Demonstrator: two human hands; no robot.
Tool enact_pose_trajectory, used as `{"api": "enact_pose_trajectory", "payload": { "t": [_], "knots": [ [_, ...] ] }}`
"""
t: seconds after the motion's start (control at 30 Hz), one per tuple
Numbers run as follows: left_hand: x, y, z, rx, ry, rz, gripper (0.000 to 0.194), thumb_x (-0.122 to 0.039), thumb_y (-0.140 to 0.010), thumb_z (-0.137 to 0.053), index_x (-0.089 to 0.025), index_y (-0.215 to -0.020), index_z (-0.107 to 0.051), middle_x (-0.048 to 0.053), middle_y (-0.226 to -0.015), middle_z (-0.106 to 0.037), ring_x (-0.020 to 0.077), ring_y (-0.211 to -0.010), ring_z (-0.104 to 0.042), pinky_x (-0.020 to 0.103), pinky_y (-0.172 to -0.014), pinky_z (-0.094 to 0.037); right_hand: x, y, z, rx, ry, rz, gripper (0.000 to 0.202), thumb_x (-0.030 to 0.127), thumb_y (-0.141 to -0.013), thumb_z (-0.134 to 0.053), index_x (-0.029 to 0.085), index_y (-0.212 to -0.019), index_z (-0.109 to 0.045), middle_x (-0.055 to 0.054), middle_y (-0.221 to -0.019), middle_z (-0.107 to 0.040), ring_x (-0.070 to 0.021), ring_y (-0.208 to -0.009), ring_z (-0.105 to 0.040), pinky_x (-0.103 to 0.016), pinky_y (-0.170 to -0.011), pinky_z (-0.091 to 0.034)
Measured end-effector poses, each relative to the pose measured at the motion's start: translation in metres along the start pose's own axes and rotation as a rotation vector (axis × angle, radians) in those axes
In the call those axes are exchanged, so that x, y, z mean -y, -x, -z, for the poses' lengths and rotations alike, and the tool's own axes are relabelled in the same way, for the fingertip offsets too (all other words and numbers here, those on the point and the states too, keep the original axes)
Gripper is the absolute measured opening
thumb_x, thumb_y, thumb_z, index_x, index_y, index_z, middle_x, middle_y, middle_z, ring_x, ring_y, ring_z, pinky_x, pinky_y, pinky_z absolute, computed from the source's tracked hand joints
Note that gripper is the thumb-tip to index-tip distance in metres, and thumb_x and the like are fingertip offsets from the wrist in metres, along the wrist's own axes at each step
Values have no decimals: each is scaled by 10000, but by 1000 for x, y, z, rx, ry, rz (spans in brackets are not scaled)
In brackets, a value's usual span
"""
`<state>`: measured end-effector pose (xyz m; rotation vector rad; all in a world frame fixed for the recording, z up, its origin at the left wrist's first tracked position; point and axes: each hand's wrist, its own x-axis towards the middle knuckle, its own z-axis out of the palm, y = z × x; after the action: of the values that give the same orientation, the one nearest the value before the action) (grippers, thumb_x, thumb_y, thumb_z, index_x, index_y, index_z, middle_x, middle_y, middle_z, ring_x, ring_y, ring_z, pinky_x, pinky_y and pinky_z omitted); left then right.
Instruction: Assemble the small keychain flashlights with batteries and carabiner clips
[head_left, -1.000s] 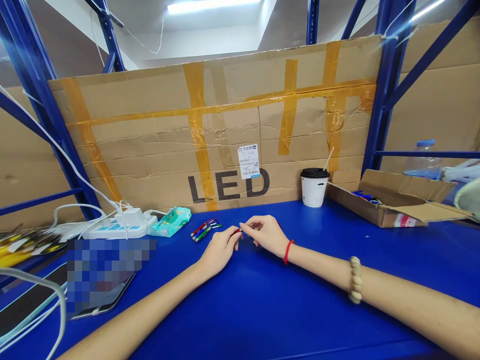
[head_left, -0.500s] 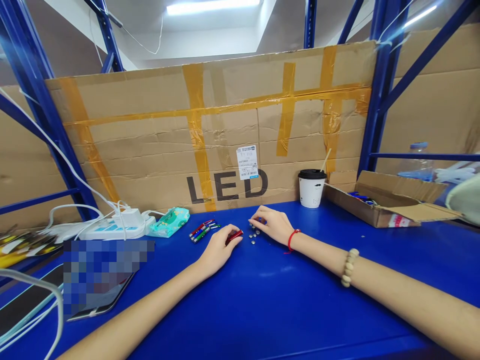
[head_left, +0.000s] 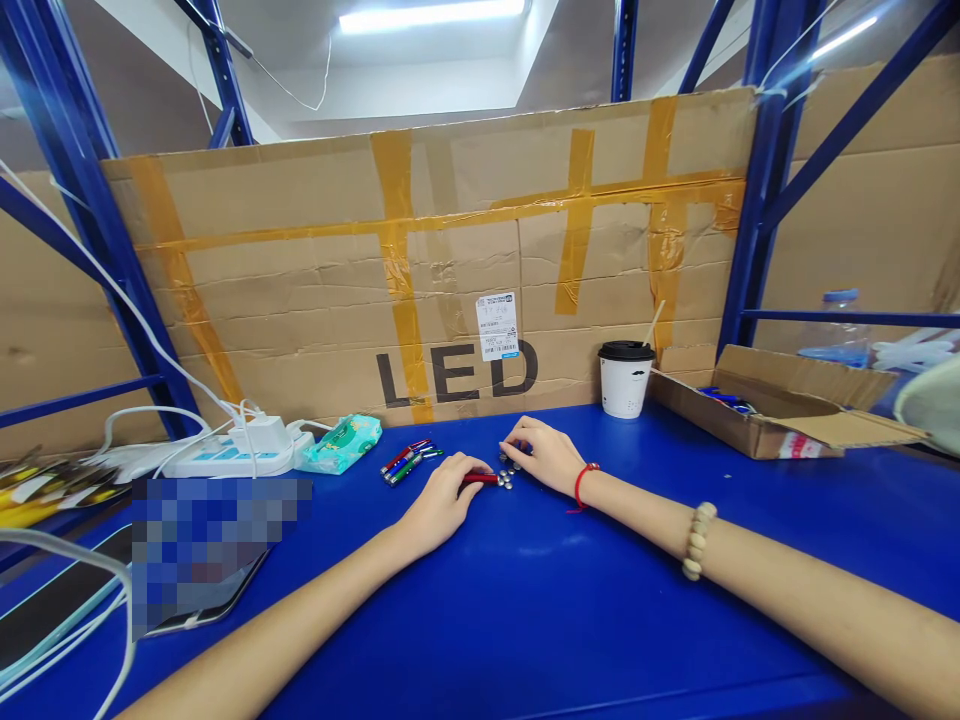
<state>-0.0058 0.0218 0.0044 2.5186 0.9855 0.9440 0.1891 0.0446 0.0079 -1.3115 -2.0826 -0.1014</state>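
Observation:
My left hand [head_left: 444, 500] holds a small red metallic tube [head_left: 481, 479] between thumb and fingers, its end pointing right at several small silver discs [head_left: 505, 480] on the blue table [head_left: 570, 610]. My right hand [head_left: 546, 452] is just right of the discs, fingers bent down and together over some of them. What its fingertips grip, if anything, is hidden. Left of my left hand lie several red, green and blue tubes [head_left: 409, 461] in a small group.
A lidded white cup [head_left: 624, 384] and an open cardboard box [head_left: 750, 430] stand at the back right. Left are a teal packet [head_left: 343, 444], a white power strip [head_left: 225, 458], cables and a phone [head_left: 217, 605]. Cardboard [head_left: 300, 300] closes the back.
The red tube in my left hand has turned level, and its end has come to the discs. My right hand has stayed nearly in place. The whole view has shifted slightly.

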Motion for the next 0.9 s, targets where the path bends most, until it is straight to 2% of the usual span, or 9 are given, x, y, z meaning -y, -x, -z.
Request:
{"api": "enact_pose_trajectory", "payload": {
  "t": [0.2,0.43,0.6,0.7,0.8,0.9],
  "knots": [
    [-2,-1,1,-12,-12,7,182,-154,-837,-440,-192,-974,-554,41,-968,-587,167,-915,-534,317,-847,-421,9,2,1,-57,-14,78,266,307,-864,-413,198,-757,-631,-15,-833,-583,-114,-738,-545,-221,-626,-398],
    [-1,-1,2,-92,-38,42,197,-144,-810,-462,-208,-981,-534,32,-964,-573,165,-887,-540,315,-818,-439,10,2,3,-80,-76,63,285,318,-890,-363,210,-816,-615,-8,-827,-588,-110,-702,-541,-230,-630,-407],
    [-3,0,1,-133,37,63,207,-169,-820,-441,-217,-1021,-458,23,-949,-586,161,-865,-555,308,-794,-448,15,3,4,6,-46,387,281,353,-890,-374,199,-977,-593,-43,-912,-589,-135,-799,-552,-247,-713,-431],
    [-3,0,1,-145,74,86,185,-170,-813,-447,-217,-990,-426,12,-927,-579,145,-821,-560,288,-767,-451,18,2,2,45,9,489,291,348,-892,-372,186,-1004,-586,-63,-922,-596,-159,-844,-553,-270,-740,-437],
    [-2,-1,1,-176,44,106,170,-178,-792,-473,-215,-952,-426,5,-923,-564,131,-748,-554,270,-704,-456,17,1,0,12,-42,439,255,323,-888,-387,195,-985,-585,-56,-928,-595,-152,-846,-556,-263,-738,-440],
    [-1,-1,0,-242,-16,145,227,-183,-776,-485,-216,-994,-427,19,-988,-544,125,-703,-552,274,-662,-455,10,-1,-3,-122,-183,246,227,319,-884,-389,225,-957,-583,-35,-926,-588,-137,-809,-559,-258,-723,-439]
  ]
}}
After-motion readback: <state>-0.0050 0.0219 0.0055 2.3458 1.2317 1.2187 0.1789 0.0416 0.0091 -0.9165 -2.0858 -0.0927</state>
